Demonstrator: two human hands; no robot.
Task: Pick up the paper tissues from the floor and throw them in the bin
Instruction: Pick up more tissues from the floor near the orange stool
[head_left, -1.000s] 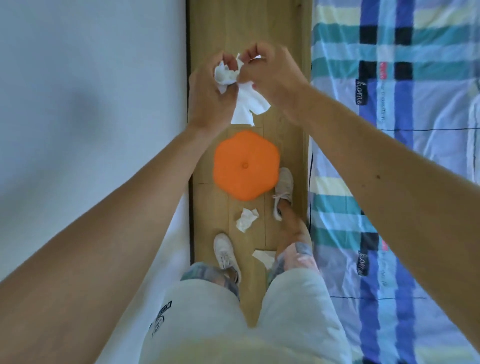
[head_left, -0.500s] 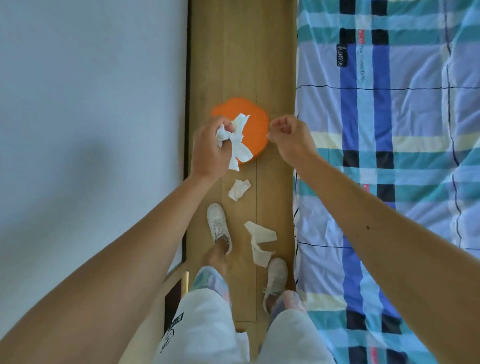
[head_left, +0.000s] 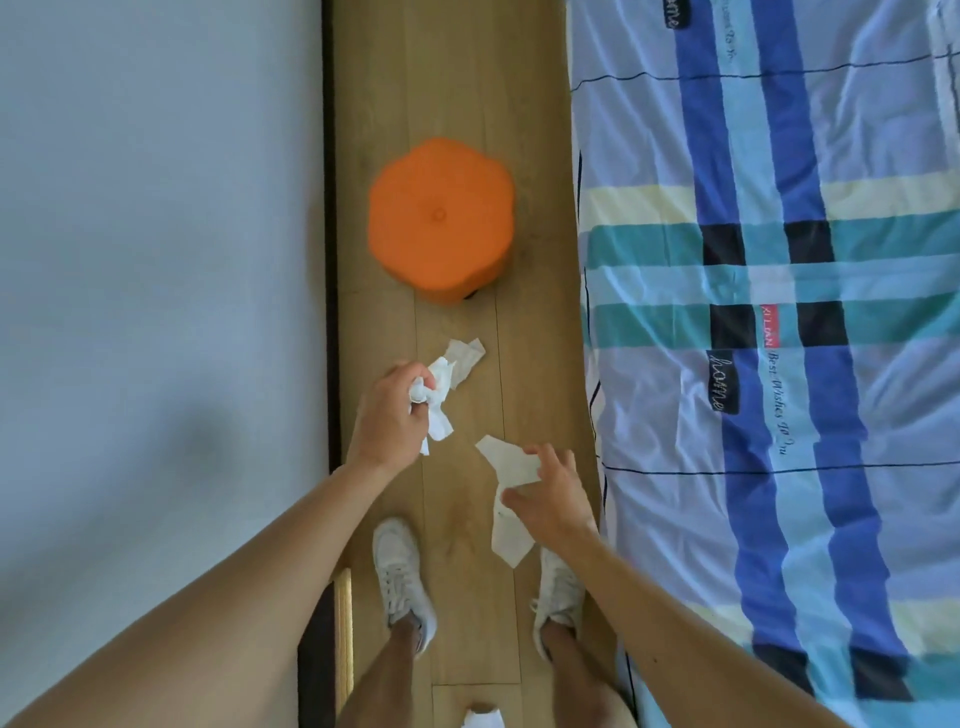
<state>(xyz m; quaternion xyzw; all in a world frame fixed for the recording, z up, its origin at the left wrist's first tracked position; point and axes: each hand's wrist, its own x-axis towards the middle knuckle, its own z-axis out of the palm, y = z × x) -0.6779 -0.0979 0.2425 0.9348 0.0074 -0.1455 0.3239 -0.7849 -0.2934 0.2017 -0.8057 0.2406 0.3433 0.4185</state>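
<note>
My left hand (head_left: 387, 418) is closed around a crumpled bunch of white tissues (head_left: 436, 400), low over the wooden floor (head_left: 540, 322). Just beyond it a small flat tissue (head_left: 467, 354) lies on the floor. My right hand (head_left: 553, 493) is down at a long white tissue (head_left: 506, 499) on the floor, fingers spread over it and touching it; a firm grip is not visible. No bin is in view.
An orange round stool (head_left: 440, 218) stands on the floor strip ahead. A white wall (head_left: 156, 260) runs along the left, a bed with a plaid blue sheet (head_left: 779, 312) along the right. My two white shoes (head_left: 400, 577) stand below my hands.
I have bent down, so the floor and stool appear closer. My right hand has dropped from beside the stool to the long tissue. The left hand keeps its bunch of tissues.
</note>
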